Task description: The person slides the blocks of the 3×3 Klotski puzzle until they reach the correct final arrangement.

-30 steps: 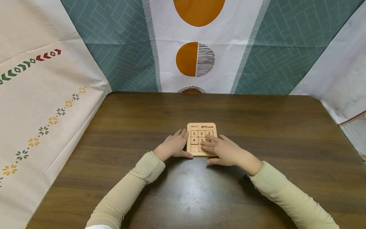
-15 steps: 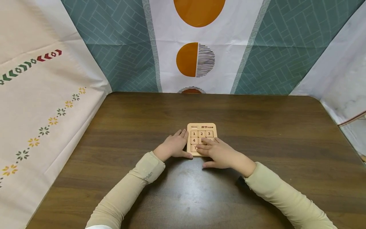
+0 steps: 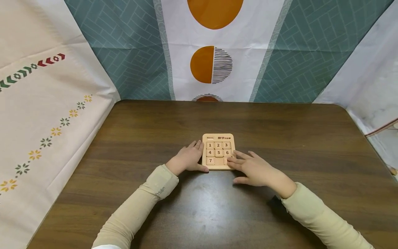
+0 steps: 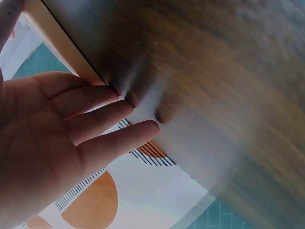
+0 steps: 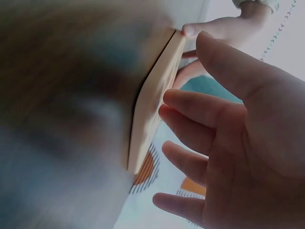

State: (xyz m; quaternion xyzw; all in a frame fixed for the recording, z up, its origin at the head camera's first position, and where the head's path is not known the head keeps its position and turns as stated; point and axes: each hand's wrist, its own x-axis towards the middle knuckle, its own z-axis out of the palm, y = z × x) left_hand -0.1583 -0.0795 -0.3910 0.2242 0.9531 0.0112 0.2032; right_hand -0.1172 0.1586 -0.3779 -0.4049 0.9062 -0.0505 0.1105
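A square wooden number slide puzzle lies flat on the table, its printed heading at the far side. Tiles 1 to 6 fill the upper two rows. In the bottom row, tile 7 sits at the left, the middle slot is bare, and a tile at the right is partly hidden under fingertips. My left hand rests along the puzzle's left edge, fingers straight, thumb by the near left corner. My right hand reaches in from the right with extended fingers, fingertips on that bottom right tile and thumb low over the table.
The brown wooden table spreads around the puzzle. Behind it hangs a patterned cloth in teal and white with orange circles. A pale flowered cloth runs down the left side, and whitish cloth hangs at the right.
Tile 7 has slid left into the bottom left slot, which was bare a second ago. My right hand went left with it, then back right to the bottom right tile. My left hand stayed put.
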